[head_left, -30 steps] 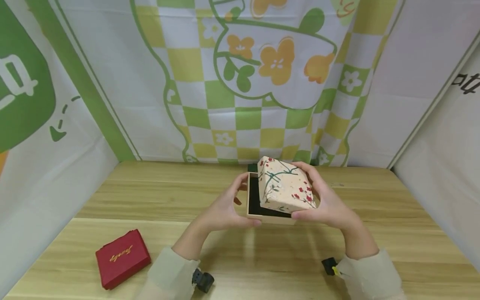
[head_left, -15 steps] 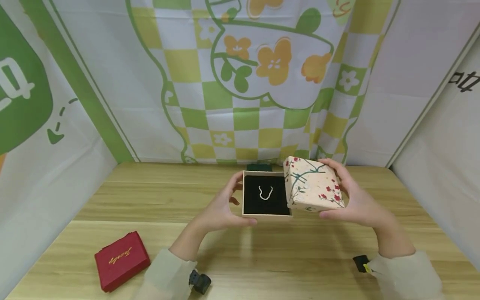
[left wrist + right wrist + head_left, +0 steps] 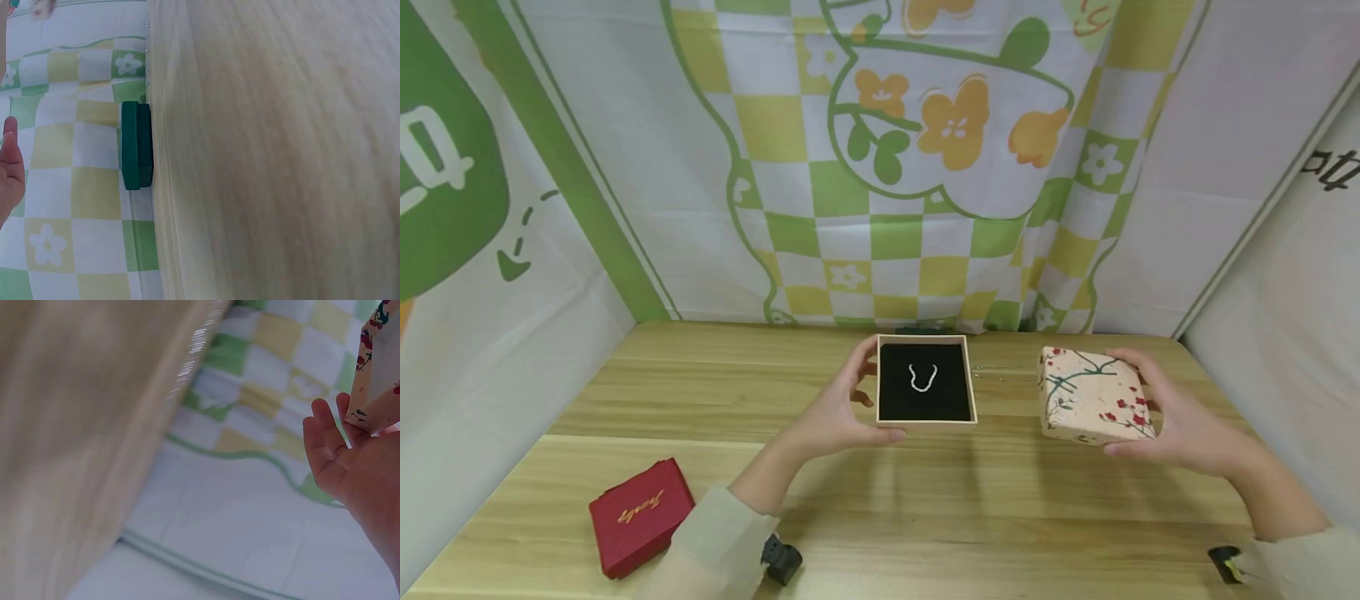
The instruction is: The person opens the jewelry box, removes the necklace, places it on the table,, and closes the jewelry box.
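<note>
My left hand (image 3: 842,410) grips the left side of a square cream jewelry box base (image 3: 927,423), raised over the wooden table. On its black lining lies a thin silvery chain bracelet (image 3: 921,389) curved in a U. Off to the right, my right hand (image 3: 1180,425) holds the box lid (image 3: 1093,396), cream with red blossoms and green branches, by its right side. In the right wrist view the lid (image 3: 378,414) shows its pale hollow inside beside the fingers. Only part of my left hand (image 3: 9,175) enters the left wrist view.
A red box (image 3: 643,517) with gold lettering lies at the table's front left. Against the checkered curtain at the back edge stands a dark green box (image 3: 136,145), mostly hidden in the head view. A thin shiny chain (image 3: 1000,372) lies on the table (image 3: 880,517) behind the lid.
The lid has come off the base and moved well to the right with my right hand. The black lining and bracelet are now uncovered. The base has shifted slightly left.
</note>
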`<state>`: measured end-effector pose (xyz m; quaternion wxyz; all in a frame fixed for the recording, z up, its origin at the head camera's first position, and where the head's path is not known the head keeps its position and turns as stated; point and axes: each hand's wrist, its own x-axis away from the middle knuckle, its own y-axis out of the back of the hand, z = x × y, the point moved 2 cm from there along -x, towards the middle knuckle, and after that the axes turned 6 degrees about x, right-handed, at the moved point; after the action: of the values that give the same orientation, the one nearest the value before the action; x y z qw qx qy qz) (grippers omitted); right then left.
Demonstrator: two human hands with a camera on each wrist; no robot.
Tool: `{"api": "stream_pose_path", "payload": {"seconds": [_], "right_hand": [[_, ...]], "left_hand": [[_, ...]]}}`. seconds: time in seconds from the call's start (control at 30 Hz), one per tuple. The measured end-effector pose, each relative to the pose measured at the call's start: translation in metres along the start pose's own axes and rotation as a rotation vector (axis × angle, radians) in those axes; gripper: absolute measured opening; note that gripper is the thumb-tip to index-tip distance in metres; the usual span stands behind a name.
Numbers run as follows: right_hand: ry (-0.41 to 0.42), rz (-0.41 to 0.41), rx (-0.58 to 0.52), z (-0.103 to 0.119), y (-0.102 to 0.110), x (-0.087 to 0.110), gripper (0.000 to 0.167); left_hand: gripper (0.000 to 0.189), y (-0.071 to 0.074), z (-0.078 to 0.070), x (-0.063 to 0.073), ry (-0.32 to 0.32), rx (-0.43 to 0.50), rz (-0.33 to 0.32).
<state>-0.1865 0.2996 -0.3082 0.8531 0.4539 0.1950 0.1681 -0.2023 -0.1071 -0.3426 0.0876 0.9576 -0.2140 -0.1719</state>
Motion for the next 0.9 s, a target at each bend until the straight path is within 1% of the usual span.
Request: {"api": "stream_pose_path", "payload": {"seconds": [0.1, 0.17, 0.3, 0.47, 0.6, 0.67, 0.73, 0.77, 0.83, 0.9], "right_hand": [[-0.021, 0.040, 0.044, -0.015, -0.004, 0.011, 0.112], [0.008, 0.074, 0.039, -0.023, -0.008, 0.017, 0.113], [0.061, 0.126, 0.061, -0.039, -0.013, 0.029, 0.113], [0.059, 0.190, 0.087, -0.056, -0.017, 0.051, 0.112], [0.062, 0.200, 0.108, -0.067, -0.021, 0.066, 0.112], [0.049, 0.226, 0.100, -0.070, -0.024, 0.069, 0.113], [0.036, 0.277, 0.071, -0.071, -0.027, 0.071, 0.114], [0.030, 0.301, 0.081, -0.071, -0.028, 0.072, 0.114], [-0.018, 0.370, 0.072, -0.071, -0.031, 0.073, 0.114], [-0.047, 0.420, 0.076, -0.068, -0.034, 0.075, 0.114]], "left_hand": [[0.111, 0.003, 0.000, 0.001, 0.000, 0.008, -0.001], [0.110, 0.004, 0.001, 0.001, -0.006, 0.016, 0.002], [0.110, 0.006, 0.002, 0.003, -0.014, 0.011, 0.005], [0.111, 0.008, 0.002, 0.005, -0.003, -0.004, 0.000], [0.113, 0.011, 0.001, 0.007, 0.003, -0.017, -0.009], [0.113, 0.011, 0.000, 0.007, 0.006, -0.023, -0.010], [0.113, 0.011, -0.001, 0.006, 0.006, -0.027, -0.003], [0.113, 0.011, -0.001, 0.006, 0.005, -0.028, 0.002], [0.112, 0.011, 0.000, 0.006, 0.000, -0.032, 0.011], [0.112, 0.010, 0.001, 0.006, -0.002, -0.028, 0.015]]}}
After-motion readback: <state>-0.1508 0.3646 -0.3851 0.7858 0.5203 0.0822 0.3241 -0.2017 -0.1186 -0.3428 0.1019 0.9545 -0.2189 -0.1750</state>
